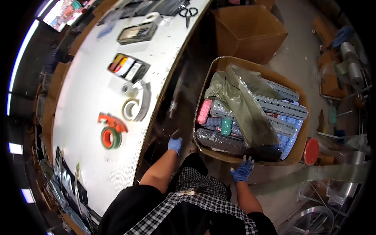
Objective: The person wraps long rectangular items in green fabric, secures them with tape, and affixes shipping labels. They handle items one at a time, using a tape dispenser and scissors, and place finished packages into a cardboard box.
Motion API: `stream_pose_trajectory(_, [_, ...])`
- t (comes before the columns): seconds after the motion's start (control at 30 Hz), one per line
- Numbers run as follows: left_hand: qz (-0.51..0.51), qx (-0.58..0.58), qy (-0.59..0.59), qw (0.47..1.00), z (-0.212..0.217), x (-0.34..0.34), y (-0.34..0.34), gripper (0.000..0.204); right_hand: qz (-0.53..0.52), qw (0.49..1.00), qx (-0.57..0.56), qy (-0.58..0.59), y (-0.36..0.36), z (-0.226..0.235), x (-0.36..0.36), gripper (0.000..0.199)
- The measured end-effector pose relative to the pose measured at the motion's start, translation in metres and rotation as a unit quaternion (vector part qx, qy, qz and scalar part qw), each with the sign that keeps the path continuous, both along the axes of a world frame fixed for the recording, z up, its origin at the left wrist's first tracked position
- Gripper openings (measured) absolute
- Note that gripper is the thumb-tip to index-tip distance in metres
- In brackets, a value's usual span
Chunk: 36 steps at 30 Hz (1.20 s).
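Observation:
A large open cardboard box stands in front of me, to the right of the table. Inside it are grey slotted plastic strips, a dark wrapped bundle, pink and teal wrapped rolls, and an olive plastic sheet draped over them. My right hand, in a blue glove with pale fingertips, is at the box's near side with its fingers stretched apart. My left hand, also blue-gloved, is low between the table edge and the box; its fingers are too unclear to read.
On the white table lie an orange tape dispenser, a green tape roll, clear tape rolls, small trays and black scissors. Another cardboard box stands beyond. A red round stool and a fan are at right.

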<state>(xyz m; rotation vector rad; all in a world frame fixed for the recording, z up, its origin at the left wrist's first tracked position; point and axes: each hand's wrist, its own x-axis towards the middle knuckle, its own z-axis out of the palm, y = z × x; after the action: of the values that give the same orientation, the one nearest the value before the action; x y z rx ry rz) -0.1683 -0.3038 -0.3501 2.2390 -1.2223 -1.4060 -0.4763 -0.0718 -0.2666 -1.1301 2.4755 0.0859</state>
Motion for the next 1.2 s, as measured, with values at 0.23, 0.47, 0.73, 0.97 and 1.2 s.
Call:
stream_pose_trajectory(0.23, [-0.102, -0.195, 0.062, 0.974, -0.171, 0.045, -0.12, 0.028, 0.073, 0.977, 0.179, -0.086, -0.043, -0.058, -0.025, 0.058])
stream_pose_trajectory(0.47, [0.015, -0.058, 0.265, 0.962, -0.026, 0.008, -0.146, 0.05, 0.129, 0.986, 0.093, -0.054, -0.036, -0.082, -0.048, 0.038])
stream_pose_trajectory(0.73, [0.11, 0.018, 0.558, 0.822, 0.054, -0.005, -0.161, 0.103, 0.164, 0.985, 0.04, -0.041, -0.029, -0.086, -0.064, 0.032])
stream_pose_trajectory(0.97, [0.062, -0.092, 0.208, 0.972, -0.084, 0.038, -0.2, 0.095, 0.142, 0.987, 0.064, -0.042, -0.001, -0.095, -0.08, 0.035])
stream_pose_trajectory(1.2, [-0.189, -0.281, -0.097, 0.936, -0.214, -0.007, -0.387, 0.088, 0.136, 0.987, 0.079, -0.017, 0.024, -0.116, -0.113, 0.017])
